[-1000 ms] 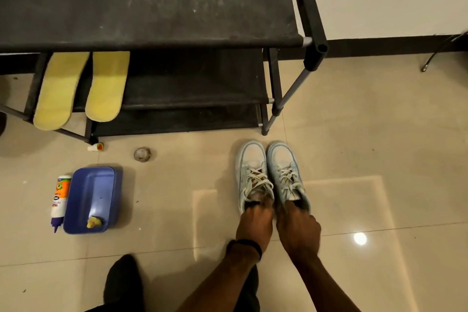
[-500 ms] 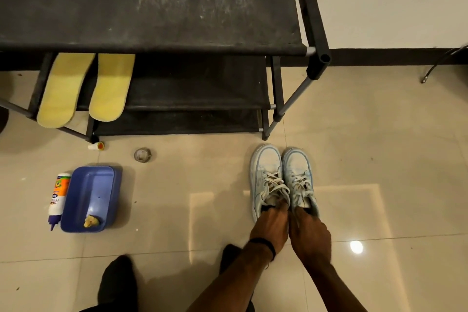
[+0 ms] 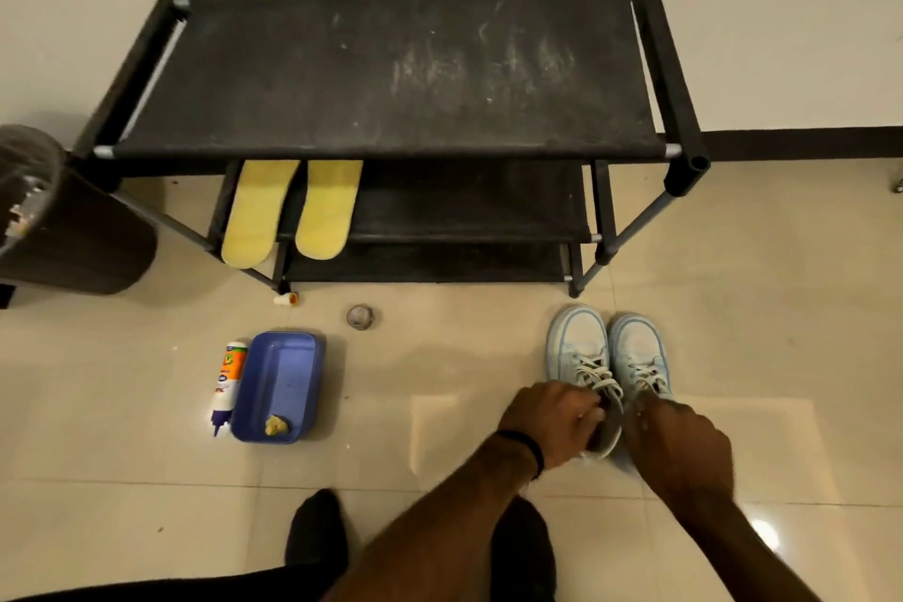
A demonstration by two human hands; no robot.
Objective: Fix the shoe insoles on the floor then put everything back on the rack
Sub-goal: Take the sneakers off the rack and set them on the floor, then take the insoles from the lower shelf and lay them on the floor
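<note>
Both hands reach down to a pair of pale blue sneakers standing side by side on the tiled floor [image 3: 488,357], toes toward the black shoe rack [image 3: 391,73]. Left hand [image 3: 549,420], with a black band at the wrist, curls its fingers into the heel opening of the left sneaker [image 3: 579,352] and grips it there. Right hand [image 3: 681,445] closes over the heel end of the right sneaker [image 3: 637,352], hiding that part, so how its fingers sit inside cannot be told. 2 yellow insoles [image 3: 293,210] lie on a lower shelf of the rack, at its left end, their rounded ends hanging over the front bar. On the floor left of the sneakers sits a blue plastic tray [image 3: 281,381] with a small yellowish lump in its near corner, and a glue bottle [image 3: 225,381] lies just beside it. A small cap [image 3: 286,300] and a round clear lid [image 3: 360,317] lie near the rack's front leg. A dark bin [image 3: 58,220] stands at far left.
</note>
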